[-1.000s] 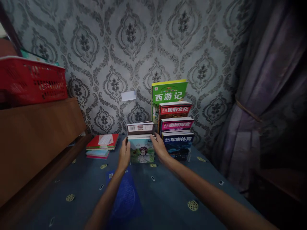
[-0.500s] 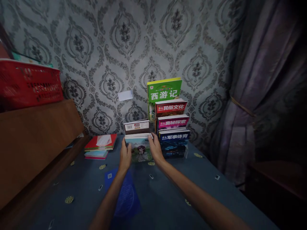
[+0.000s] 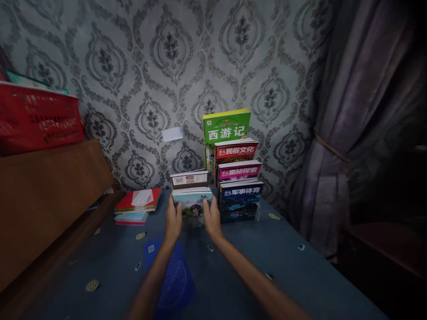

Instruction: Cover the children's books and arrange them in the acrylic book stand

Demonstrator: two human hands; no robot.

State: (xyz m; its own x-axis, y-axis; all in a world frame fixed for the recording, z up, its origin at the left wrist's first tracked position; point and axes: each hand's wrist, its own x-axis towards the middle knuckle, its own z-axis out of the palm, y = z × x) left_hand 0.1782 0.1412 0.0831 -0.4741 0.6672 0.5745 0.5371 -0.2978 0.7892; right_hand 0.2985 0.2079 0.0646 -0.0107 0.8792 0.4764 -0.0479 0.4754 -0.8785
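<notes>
Between my two hands stand several upright books (image 3: pixel 192 208), the front one with a pale blue cover and a drawn figure. My left hand (image 3: pixel 174 218) grips their left edge, thumb on the front cover. At the right edge, my right hand (image 3: pixel 211 216) holds them in the same way. Right behind them is a brown and white book (image 3: pixel 189 179) with a barcode. Close by on the right, a dark blue book (image 3: pixel 240 202) stands in front of a pink-titled book (image 3: pixel 239 171), a red-titled book (image 3: pixel 236 152) and a tall green book (image 3: pixel 227 126).
On the left lies a stack of red and pale booklets (image 3: pixel 138 201). A blue sheet (image 3: pixel 173 278) with a code square lies on the dark cloth-covered table (image 3: pixel 240 271). A red basket (image 3: pixel 40 118) sits on a brown wooden box (image 3: pixel 50 186). A grey curtain (image 3: pixel 333 178) hangs at right.
My right hand has shifted from the books' top right corner down onto their right side, its thumb now on the front cover. The view has moved slightly.
</notes>
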